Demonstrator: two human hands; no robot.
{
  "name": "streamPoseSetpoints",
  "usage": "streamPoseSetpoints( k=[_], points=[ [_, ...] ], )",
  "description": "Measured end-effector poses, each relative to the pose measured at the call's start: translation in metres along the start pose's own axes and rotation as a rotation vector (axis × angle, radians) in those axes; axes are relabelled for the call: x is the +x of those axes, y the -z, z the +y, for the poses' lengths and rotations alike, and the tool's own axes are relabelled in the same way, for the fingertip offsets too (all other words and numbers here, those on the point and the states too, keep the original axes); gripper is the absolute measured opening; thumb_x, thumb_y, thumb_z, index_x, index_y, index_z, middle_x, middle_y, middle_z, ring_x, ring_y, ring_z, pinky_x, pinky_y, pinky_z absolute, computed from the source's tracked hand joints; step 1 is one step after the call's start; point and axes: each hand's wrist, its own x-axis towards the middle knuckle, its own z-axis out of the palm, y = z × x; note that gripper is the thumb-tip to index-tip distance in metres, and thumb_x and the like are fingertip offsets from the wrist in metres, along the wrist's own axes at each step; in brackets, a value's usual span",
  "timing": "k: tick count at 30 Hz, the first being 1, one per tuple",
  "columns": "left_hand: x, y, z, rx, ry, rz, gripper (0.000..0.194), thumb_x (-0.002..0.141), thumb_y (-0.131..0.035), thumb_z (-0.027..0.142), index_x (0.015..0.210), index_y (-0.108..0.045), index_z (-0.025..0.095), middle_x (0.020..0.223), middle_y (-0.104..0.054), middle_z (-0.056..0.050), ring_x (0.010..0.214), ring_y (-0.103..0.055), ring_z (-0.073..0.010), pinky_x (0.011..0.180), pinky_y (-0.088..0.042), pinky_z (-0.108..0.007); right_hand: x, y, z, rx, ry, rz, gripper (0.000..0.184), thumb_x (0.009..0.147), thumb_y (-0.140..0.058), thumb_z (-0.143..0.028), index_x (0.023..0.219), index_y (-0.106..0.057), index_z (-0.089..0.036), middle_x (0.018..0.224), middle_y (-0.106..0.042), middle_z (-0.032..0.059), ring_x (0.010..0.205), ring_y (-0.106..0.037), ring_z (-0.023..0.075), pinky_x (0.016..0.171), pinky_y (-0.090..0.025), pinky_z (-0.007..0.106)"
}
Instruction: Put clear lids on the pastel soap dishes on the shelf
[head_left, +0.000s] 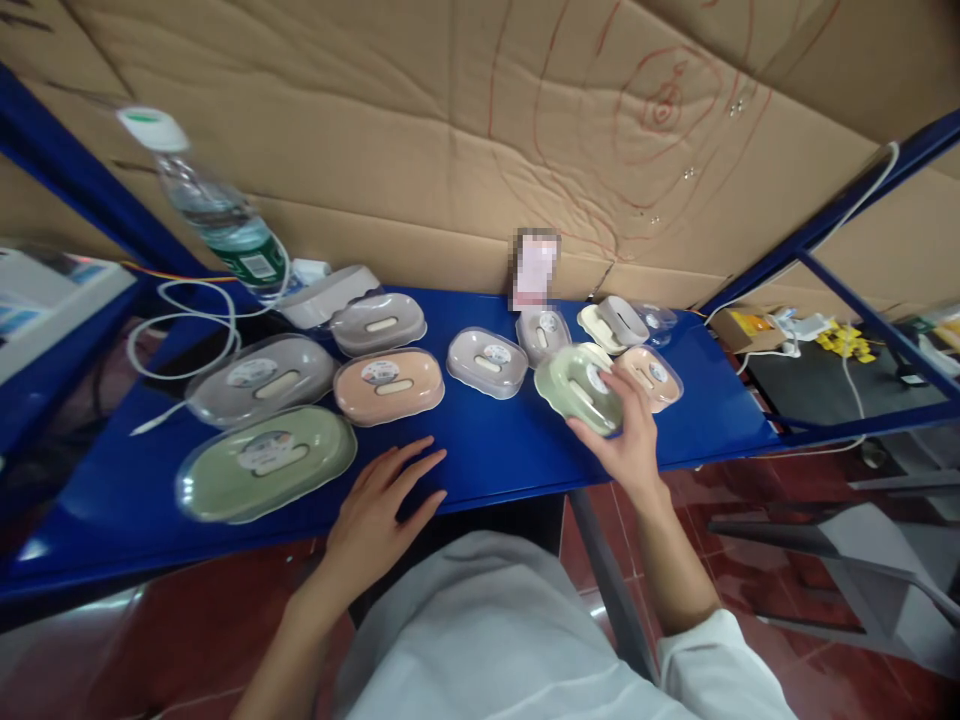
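My right hand point(626, 440) is closed around a green soap dish point(579, 388) in clear wrapping, tilted just above the blue shelf point(495, 450). My left hand point(382, 505) lies flat and open on the shelf's front edge, holding nothing. Left of it sit a large green dish point(266, 463), a grey dish point(259, 379) and a peach dish point(388, 386). Another grey dish point(379, 323) stands behind them. A small grey dish point(487, 362) and another point(543, 332) are mid-shelf. A peach dish point(651, 376) lies right behind my right hand.
A water bottle point(214, 210) leans at the back left beside white cables point(180, 320). Cardboard point(480, 130) walls off the back. A cream and grey dish point(611, 322) sits far right on the shelf. Yellow parts point(844, 340) lie on a dark table to the right.
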Motion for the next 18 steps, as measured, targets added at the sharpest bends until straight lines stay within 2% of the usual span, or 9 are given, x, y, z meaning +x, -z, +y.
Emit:
streamPoseSetpoints(
  k=[2, 4, 6, 8, 10, 12, 15, 18],
  points=[
    [0.001, -0.001, 0.001, 0.005, 0.003, 0.012, 0.041, 0.107, -0.059, 0.046, 0.147, -0.062, 0.038, 0.153, -0.064, -0.004, 0.14, -0.061, -0.0314, 0.123, -0.048, -0.06, 0.05, -0.023, -0.01, 0.03, 0.096, -0.033, 0.071, 0.093, -0.077, -0.062, 0.149, -0.054, -0.024, 0.156, -0.056, 0.0167, 0.145, -0.056, 0.034, 0.123, -0.048, 0.057],
    [0.0, -0.003, 0.0, 0.006, -0.005, 0.026, 0.039, 0.107, -0.059, 0.045, 0.145, -0.064, 0.037, 0.151, -0.065, -0.004, 0.139, -0.062, -0.0307, 0.123, -0.048, -0.06, 0.104, -0.06, -0.021, 0.046, 0.129, -0.096, 0.071, 0.095, -0.073, -0.065, 0.147, -0.055, -0.02, 0.153, -0.058, 0.0175, 0.145, -0.056, 0.0335, 0.123, -0.048, 0.053],
    [-0.001, -0.004, 0.0, 0.015, -0.024, 0.044, 0.037, 0.107, -0.059, 0.044, 0.143, -0.065, 0.036, 0.15, -0.067, -0.004, 0.139, -0.062, -0.0311, 0.12, -0.051, -0.06, 0.152, -0.103, -0.03, 0.003, 0.084, -0.202, 0.069, 0.096, -0.072, -0.064, 0.146, -0.058, -0.019, 0.15, -0.06, 0.0174, 0.138, -0.06, 0.0354, 0.119, -0.05, 0.053],
    [-0.003, -0.004, 0.001, 0.028, -0.045, 0.062, 0.035, 0.107, -0.06, 0.043, 0.141, -0.067, 0.035, 0.148, -0.068, -0.004, 0.138, -0.062, -0.0311, 0.118, -0.053, -0.059, 0.184, -0.141, -0.037, -0.055, 0.019, -0.314, 0.066, 0.097, -0.07, -0.06, 0.146, -0.059, -0.017, 0.148, -0.061, 0.0192, 0.132, -0.062, 0.0385, 0.115, -0.051, 0.055],
    [-0.003, -0.003, 0.003, 0.038, -0.059, 0.069, 0.033, 0.107, -0.061, 0.04, 0.139, -0.069, 0.034, 0.147, -0.069, -0.004, 0.136, -0.064, -0.0297, 0.117, -0.054, -0.057, 0.198, -0.169, -0.041, -0.087, -0.024, -0.408, 0.066, 0.098, -0.07, -0.058, 0.145, -0.06, -0.014, 0.145, -0.063, 0.0216, 0.13, -0.062, 0.0405, 0.114, -0.049, 0.056],
    [-0.003, -0.002, 0.005, 0.042, -0.064, 0.06, 0.032, 0.107, -0.062, 0.037, 0.137, -0.07, 0.033, 0.147, -0.069, -0.004, 0.135, -0.065, -0.0278, 0.119, -0.053, -0.056, 0.199, -0.186, -0.042, -0.086, -0.027, -0.458, 0.068, 0.097, -0.07, -0.057, 0.147, -0.059, -0.013, 0.146, -0.062, 0.0226, 0.132, -0.06, 0.0414, 0.115, -0.047, 0.056],
    [-0.001, 0.001, 0.007, 0.034, -0.074, 0.039, 0.033, 0.105, -0.065, 0.033, 0.138, -0.07, 0.032, 0.148, -0.068, -0.004, 0.135, -0.065, -0.0254, 0.123, -0.05, -0.054, 0.19, -0.193, -0.035, -0.1, -0.007, -0.485, 0.072, 0.097, -0.07, -0.057, 0.153, -0.055, -0.014, 0.156, -0.054, 0.0233, 0.141, -0.052, 0.0433, 0.118, -0.044, 0.057],
    [-0.001, 0.002, 0.006, 0.026, -0.091, 0.027, 0.034, 0.105, -0.066, 0.031, 0.139, -0.069, 0.03, 0.148, -0.068, -0.005, 0.137, -0.064, -0.0246, 0.126, -0.047, -0.053, 0.185, -0.186, -0.033, -0.147, 0.024, -0.511, 0.069, 0.098, -0.069, -0.053, 0.154, -0.056, -0.014, 0.168, -0.04, 0.0244, 0.153, -0.038, 0.0469, 0.121, -0.039, 0.06]
  ],
)
